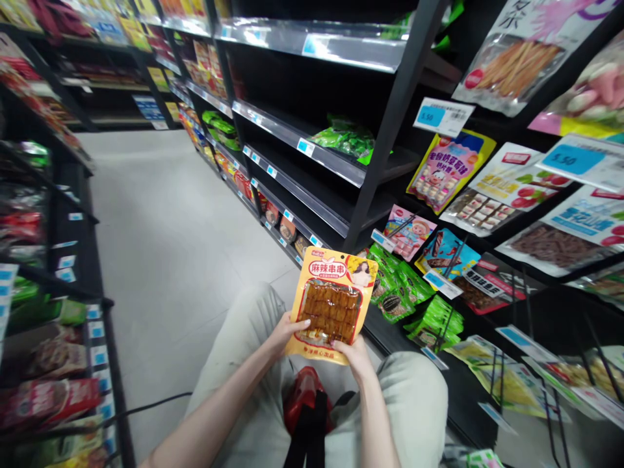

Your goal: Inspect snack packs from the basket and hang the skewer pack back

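A yellow snack packet (332,305) with a clear window showing brown skewered food is held up in front of my knees. My left hand (287,333) pinches its lower left edge, thumb across the front. At the bottom right corner my right hand (358,356) grips it too, with its thumb on the front face. The fingers of both hands are mostly hidden behind the packet. It tilts slightly, printed side toward me. Below it, a red object (308,396) with a black strap (307,435) shows between my legs.
Hanging snack bags, such as a pink and yellow packet (451,170), fill the rack on the right. Green packets (397,283) lie on a low shelf beside my right knee. A black shelf unit (302,140) runs ahead along the grey floor (151,214). Stocked shelves (49,312) line the left.
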A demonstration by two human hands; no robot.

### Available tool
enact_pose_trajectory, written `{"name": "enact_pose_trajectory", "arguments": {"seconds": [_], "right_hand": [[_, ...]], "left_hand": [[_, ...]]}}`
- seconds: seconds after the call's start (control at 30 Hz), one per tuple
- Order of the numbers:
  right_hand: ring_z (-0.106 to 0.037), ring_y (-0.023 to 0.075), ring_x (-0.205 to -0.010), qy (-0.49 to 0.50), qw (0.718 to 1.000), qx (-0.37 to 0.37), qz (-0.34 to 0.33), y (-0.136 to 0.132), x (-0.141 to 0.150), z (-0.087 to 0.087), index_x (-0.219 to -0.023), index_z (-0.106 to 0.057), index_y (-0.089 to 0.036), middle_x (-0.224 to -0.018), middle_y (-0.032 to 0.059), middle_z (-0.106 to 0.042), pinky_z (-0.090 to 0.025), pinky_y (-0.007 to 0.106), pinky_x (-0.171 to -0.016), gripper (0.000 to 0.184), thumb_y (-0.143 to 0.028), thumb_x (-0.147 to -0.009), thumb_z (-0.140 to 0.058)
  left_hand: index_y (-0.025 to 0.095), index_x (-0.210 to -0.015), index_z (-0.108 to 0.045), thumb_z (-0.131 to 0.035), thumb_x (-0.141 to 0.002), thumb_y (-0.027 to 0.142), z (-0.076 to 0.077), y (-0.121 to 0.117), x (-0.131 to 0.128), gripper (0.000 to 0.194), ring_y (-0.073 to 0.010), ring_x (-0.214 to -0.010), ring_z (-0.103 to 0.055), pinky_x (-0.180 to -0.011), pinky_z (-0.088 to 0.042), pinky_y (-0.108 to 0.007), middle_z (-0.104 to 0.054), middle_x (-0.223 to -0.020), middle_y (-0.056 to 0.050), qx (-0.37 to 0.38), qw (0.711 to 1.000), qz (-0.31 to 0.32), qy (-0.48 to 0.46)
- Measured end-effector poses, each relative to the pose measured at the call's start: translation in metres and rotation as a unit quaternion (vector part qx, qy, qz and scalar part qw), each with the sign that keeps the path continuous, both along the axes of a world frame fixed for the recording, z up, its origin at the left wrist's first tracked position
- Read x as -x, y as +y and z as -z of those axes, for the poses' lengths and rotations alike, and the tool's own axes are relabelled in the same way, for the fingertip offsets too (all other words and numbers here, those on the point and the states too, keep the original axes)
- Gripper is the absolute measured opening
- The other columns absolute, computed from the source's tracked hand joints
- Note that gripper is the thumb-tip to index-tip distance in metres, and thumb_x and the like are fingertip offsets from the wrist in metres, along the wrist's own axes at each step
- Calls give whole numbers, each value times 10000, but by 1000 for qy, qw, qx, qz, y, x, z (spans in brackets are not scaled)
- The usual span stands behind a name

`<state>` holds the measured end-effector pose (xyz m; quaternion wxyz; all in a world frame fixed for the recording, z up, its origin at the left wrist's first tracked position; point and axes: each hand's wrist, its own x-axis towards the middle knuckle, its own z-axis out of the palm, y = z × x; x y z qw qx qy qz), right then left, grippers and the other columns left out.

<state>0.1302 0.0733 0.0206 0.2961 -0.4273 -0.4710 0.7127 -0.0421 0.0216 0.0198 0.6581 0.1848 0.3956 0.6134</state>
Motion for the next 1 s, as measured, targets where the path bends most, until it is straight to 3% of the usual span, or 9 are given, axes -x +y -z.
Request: {"name": "enact_pose_trajectory", "arguments": {"seconds": [0.17,0.33,1.0], "right_hand": [[-586,191,-599,-131,983,-127,15,0,1,-3,-645,-641,-112,-648,53,-657,-464,262,-558,156,-229,-541,-636],[-574,188,-589,-154,969,-191,3,-2,1,-2,-624,-636,-113,-623,49,-643,-456,251,-534,158,-259,-587,-588],[-592,187,-598,-99,989,-109,26,-1,4,13,-663,-647,-96,-676,74,-661,-474,273,-588,210,-284,-573,-627]], "left_hand": [[79,-978,-592,-697,-607,212,7,1,1,408,-277,-777,-626,-734,-486,-407,-668,-881,-127,5,1000,-9,0],[85,-964,-598,-691,-608,211,5,2,2,389,-277,-773,-629,-743,-483,-421,-665,-888,-133,3,1000,-4,-8],[95,-970,-583,-695,-610,212,4,3,1,394,-282,-766,-629,-742,-478,-448,-665,-889,-132,5,1000,-19,-19]]}}
